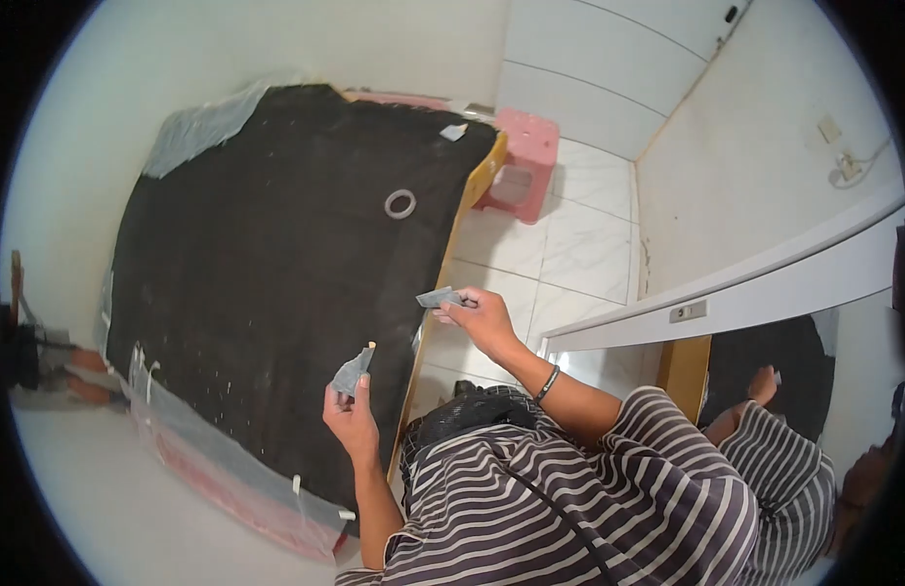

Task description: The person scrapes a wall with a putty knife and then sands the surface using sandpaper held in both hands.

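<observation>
Over black covering (286,225), two uneven gray pieces (352,372)

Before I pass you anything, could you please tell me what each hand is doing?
Left hand: closed on a ragged grey piece.
Right hand: closed on a second grey piece.

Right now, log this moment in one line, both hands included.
left hand: holding grey piece | right hand: holding second grey piece | hands: apart | roll: on black surface | pink stool: on tiled floor
</observation>
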The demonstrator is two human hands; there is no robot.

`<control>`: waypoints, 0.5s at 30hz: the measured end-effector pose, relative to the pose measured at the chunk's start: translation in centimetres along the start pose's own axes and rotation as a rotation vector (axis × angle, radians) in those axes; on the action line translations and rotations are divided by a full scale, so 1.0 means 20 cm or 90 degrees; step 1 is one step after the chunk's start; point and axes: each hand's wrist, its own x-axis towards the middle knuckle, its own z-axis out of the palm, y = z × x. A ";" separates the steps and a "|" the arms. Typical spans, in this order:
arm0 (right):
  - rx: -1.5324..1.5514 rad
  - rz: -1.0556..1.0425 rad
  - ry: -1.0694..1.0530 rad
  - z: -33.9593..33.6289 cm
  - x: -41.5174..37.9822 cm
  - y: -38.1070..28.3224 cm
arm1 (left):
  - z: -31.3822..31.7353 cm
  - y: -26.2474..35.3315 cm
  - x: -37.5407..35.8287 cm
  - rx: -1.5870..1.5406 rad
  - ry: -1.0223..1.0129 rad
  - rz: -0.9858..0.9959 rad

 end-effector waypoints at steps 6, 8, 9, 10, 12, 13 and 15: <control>0.049 -0.016 0.185 -0.39 0.04 -0.02 | 0.33 -0.03 0.39 0.038 -0.136 0.001; 0.078 0.002 0.236 -0.51 0.06 0.06 | 0.48 -0.05 0.49 0.007 -0.165 0.014; 0.097 0.003 0.259 -0.55 0.06 0.10 | 0.53 -0.05 0.53 -0.025 -0.174 0.015; 0.108 0.005 0.282 -0.59 0.07 0.09 | 0.60 -0.06 0.57 -0.057 -0.182 0.017; 0.134 0.006 0.327 -0.66 0.13 0.03 | 0.74 -0.07 0.65 -0.098 -0.213 0.003; 0.137 -0.003 0.342 -0.69 0.19 0.00 | 0.81 -0.08 0.69 -0.117 -0.231 -0.004; 0.145 -0.025 0.376 -0.78 0.33 -0.08 | 0.99 -0.11 0.78 -0.130 -0.265 -0.012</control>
